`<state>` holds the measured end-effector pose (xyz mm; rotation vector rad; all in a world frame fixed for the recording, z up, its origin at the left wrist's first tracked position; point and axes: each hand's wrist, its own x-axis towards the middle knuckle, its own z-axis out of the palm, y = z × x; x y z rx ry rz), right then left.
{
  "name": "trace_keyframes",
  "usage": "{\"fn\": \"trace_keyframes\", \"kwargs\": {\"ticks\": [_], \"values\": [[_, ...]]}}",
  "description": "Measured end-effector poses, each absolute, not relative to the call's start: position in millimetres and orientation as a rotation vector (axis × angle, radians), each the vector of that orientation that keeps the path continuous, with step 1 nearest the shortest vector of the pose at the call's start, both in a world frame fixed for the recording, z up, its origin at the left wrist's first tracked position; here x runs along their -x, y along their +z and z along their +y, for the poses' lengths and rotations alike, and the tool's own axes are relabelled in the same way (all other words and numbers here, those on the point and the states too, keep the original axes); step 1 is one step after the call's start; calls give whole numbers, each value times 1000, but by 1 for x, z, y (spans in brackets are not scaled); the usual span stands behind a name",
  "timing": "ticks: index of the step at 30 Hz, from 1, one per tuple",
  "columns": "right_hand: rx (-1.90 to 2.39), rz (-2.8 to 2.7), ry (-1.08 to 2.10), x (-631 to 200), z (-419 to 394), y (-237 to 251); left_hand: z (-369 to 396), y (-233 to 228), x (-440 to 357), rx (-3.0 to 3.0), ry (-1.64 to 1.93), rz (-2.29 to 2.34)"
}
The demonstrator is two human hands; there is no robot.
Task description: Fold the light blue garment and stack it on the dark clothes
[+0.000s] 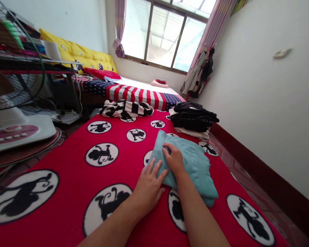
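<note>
- We had both our hands down on a folded teal garment (193, 164) that lay on the red blanket (67, 178) with black monkey figures in white circles, right of the blanket's middle.
- Our left hand (148, 185) lay flat, fingers spread, half on the blanket and half on the near left edge of the garment; it was open and grasped nothing.
- Our right hand (173, 159) rested palm down on top of the garment, fingers slightly curled and pressing on the cloth; we could not see any fold pinched in it, so it looked released rather than clenched.
- The two hands were just beside each other, the left one's fingertips touching the right one's wrist side.
- Beyond the garment, near the far right corner of the blanket, sat a stack of folded dark clothes (192, 116) on some lighter pieces.
- A black-and-white striped garment (126, 108) lay crumpled at the far edge of the blanket, well apart from our hands.
- Behind it was a stars-and-stripes bedspread (139, 93), with a yellow cushion (77, 51) against the wall.
- A standing fan (15, 68) stood at the left, off the blanket.
</note>
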<state>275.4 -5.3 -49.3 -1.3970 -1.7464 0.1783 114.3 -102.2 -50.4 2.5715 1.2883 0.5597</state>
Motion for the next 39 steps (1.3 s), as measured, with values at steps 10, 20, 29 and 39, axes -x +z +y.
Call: {"fn": "trace_keyframes", "kwargs": {"ticks": [10,20,29,39], "values": [[1400,-1737,183,-274,-7,-47,-102,-50,-114,-2579,565,1290],[1399,-1743,178,-274,-7,-47,-103,-50,-114,-2580,568,1289],[1395,-1732,181,-274,-7,-47,-103,-50,-114,-2583,572,1289],[1403,-1734,187,-274,-7,-47,-102,-52,-114,-2586,595,1283]]}}
